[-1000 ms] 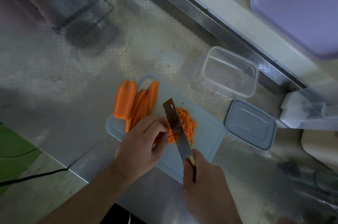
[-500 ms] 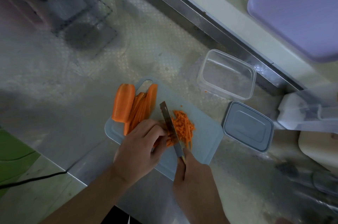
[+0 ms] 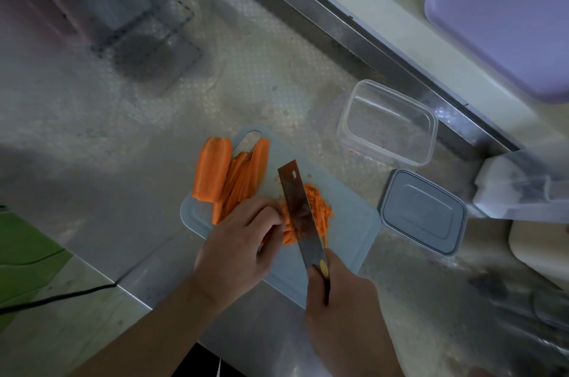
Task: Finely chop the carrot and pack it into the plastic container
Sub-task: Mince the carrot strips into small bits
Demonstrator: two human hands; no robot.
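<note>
- Textured steel worktop (image 3: 92, 136): its near edge runs diagonally at lower left, with a black cable (image 3: 55, 299) lying over the pale floor beyond it. A broad bare stretch of metal lies left of and behind the board.
- Pale blue rectangular plastic cutting board (image 3: 351, 222): set at an angle near the worktop's front edge, handle slot at its far corner.
- Thick orange carrot half (image 3: 212, 173): lies on the board's far left part, overhanging its left edge; long orange carrot slices (image 3: 246, 176) lie touching it on its right.
- Left hand (image 3: 237, 247): fingers curled, knuckles forward, pressing down a bundle of carrot strips (image 3: 288, 230) just beside the blade.
- Broad steel knife (image 3: 297, 204): blade raised over the strips, tilted, tip pointing away.
- Right hand (image 3: 341, 302): fingers wrapped around the knife's dark handle.
- Pile of finely chopped carrot (image 3: 320, 207): on the board, right of the blade.
- Clear rectangular plastic container (image 3: 388, 122): open, near the board's far right side, nothing visible inside; one carrot fleck just outside its near wall.
- Grey rectangular lid (image 3: 421, 212): flat on the worktop, just right of the board.
- Raised steel rim (image 3: 338, 25): bounds the worktop behind the container.
</note>
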